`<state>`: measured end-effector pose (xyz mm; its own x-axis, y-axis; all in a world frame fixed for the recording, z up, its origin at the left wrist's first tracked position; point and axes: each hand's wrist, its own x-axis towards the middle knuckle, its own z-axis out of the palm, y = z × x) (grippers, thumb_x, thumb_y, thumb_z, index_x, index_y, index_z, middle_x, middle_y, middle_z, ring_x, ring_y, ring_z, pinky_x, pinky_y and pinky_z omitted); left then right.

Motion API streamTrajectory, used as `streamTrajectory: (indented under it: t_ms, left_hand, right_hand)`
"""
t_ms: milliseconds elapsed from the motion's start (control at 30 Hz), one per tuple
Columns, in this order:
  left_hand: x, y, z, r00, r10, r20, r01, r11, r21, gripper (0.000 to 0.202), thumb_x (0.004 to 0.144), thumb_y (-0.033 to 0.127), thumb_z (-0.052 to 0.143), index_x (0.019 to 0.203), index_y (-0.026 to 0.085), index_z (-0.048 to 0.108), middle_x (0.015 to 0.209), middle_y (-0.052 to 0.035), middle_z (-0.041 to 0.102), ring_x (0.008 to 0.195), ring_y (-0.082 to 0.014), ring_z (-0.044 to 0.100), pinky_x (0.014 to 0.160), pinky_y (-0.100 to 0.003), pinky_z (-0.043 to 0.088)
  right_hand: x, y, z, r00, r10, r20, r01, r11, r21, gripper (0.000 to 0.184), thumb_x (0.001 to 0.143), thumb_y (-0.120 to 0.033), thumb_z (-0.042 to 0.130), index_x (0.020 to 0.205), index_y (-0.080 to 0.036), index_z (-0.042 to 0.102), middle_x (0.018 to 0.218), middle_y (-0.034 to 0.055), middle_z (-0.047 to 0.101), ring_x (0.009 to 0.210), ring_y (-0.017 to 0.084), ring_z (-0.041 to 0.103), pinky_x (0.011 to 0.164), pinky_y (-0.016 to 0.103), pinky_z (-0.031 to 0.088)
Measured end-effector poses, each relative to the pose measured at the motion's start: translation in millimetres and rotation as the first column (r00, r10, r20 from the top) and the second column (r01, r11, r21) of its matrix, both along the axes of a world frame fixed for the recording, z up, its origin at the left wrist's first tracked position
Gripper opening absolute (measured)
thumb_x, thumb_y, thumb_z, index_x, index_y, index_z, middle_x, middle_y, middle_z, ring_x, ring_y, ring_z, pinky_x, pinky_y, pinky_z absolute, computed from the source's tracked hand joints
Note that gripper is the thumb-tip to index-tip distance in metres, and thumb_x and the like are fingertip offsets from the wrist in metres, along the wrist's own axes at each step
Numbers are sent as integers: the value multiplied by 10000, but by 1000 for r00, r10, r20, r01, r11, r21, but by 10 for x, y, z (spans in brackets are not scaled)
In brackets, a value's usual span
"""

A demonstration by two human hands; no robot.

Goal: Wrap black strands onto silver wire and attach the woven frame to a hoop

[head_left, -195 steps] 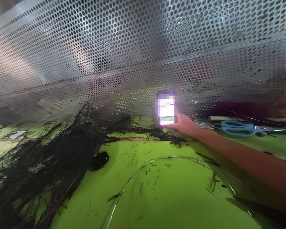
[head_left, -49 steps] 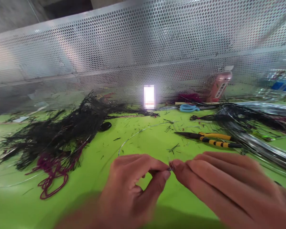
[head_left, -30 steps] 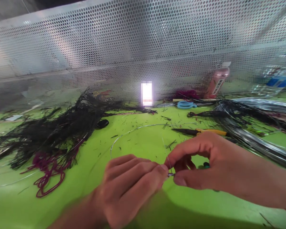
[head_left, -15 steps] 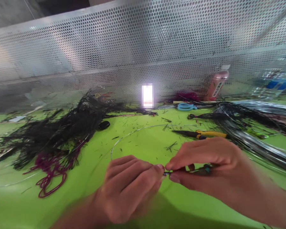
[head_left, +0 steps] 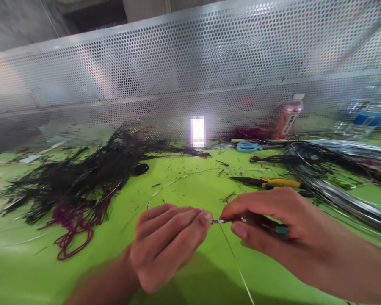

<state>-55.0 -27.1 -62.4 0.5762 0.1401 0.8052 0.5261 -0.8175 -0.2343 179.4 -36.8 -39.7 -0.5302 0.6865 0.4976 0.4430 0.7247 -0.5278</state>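
Observation:
My left hand (head_left: 171,245) is closed in a pinch, with a short stub of wire (head_left: 214,221), wound in dark thread, sticking out past its fingertips. From behind this hand a thin silvery wire (head_left: 178,178) arcs away over the green table. My right hand (head_left: 273,228) curls round a slim dark object with a green part (head_left: 282,229); its kind is mostly hidden by the palm. The tip of my right index finger lies close to the wound stub. A thin pale strand (head_left: 231,248) runs from there down toward the near edge.
Black fibre bundles (head_left: 79,173) and purple cord (head_left: 73,241) lie left. Pliers with yellow handles (head_left: 282,182), blue-handled scissors (head_left: 249,146) and coiled wire (head_left: 343,195) lie right. A pink bottle (head_left: 288,118), a clear bottle (head_left: 366,120) and a bright screen (head_left: 198,132) stand along a perforated metal panel (head_left: 165,63).
My right thumb has come away from the index finger and the wound stub. More of the green-ended object shows in the palm. A pale strand now hangs below the stub. The view has shifted slightly.

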Motion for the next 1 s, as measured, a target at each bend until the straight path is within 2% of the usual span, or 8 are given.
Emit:
streamTrajectory:
  t_ms: [100, 200, 267, 367, 467, 633, 833, 1000]
  left_hand:
    - [-13, 27, 29, 1000, -23, -19, 24, 999, 45, 103, 888, 99, 769, 922, 185, 724, 828, 10, 811, 659, -156, 777, 588, -233, 656]
    - [26, 68, -18, 997, -45, 63, 43, 999, 33, 81, 888, 85, 767, 937, 122, 715, 779, -18, 798, 629, -142, 757, 574, -229, 628]
    - [56, 77, -65, 992, -57, 114, 58, 998, -6, 80, 901, 74, 748, 957, 109, 703, 787, -22, 793, 635, -128, 742, 581, -228, 607]
    - [81, 51, -105, 988, -65, 140, 78, 993, -83, 98, 918, 75, 730, 992, 126, 691, 838, -11, 794, 667, -111, 728, 621, -226, 586]
    - [89, 8, -83, 989, -33, 144, 67, 970, -235, 58, 950, 115, 701, 988, 157, 689, 839, 7, 784, 661, -105, 713, 644, -236, 568]
    - [101, -22, -13, 984, -17, 176, 98, 882, -461, 37, 962, 160, 666, 949, 184, 691, 743, 49, 730, 596, -88, 662, 583, -238, 493]
    - [102, -31, -2, 985, -10, 172, 105, 828, -551, 70, 966, 155, 649, 910, 183, 680, 695, 64, 692, 561, -69, 618, 552, -217, 447]
    - [118, -18, -50, 990, 2, 139, 70, 855, -514, 64, 989, 161, 631, 931, 177, 654, 706, 71, 672, 579, -59, 602, 574, -207, 435]
  right_hand:
    - [4, 15, -23, 999, 33, 17, -33, 999, -24, 173, 997, -159, 554, 888, -228, 668, 671, -69, 627, 527, 67, 521, 467, 188, 397]
    - [5, 48, -133, 999, 37, 32, -42, 984, 173, 140, 1045, -177, 510, 985, -190, 635, 730, -32, 625, 585, 84, 530, 537, 234, 401]
    - [4, 67, -199, 999, 7, 54, -25, 945, 327, 142, 1066, -184, 482, 1020, -171, 616, 768, 1, 662, 605, 103, 562, 548, 272, 391]
    - [10, 82, -245, 997, -30, 66, 0, 911, 412, 148, 1071, -172, 475, 995, -175, 602, 805, 26, 709, 621, 116, 610, 533, 296, 360]
    - [28, 90, -247, 998, -19, 66, -7, 931, 366, 135, 1069, -169, 483, 1000, -182, 599, 774, 9, 690, 613, 108, 598, 546, 288, 357]
    - [38, 118, -261, 997, -10, 72, -15, 940, 341, 129, 1064, -182, 494, 986, -183, 597, 741, -3, 657, 591, 107, 556, 557, 294, 338]
    - [29, 105, -241, 995, -13, 103, -18, 956, 294, 180, 1064, -169, 462, 971, -164, 616, 705, -18, 604, 585, 106, 509, 547, 304, 316]
    - [16, 68, -179, 1000, 24, 8, -25, 984, 179, 90, 1022, -159, 545, 1033, -175, 633, 745, -48, 616, 582, 71, 486, 547, 243, 367]
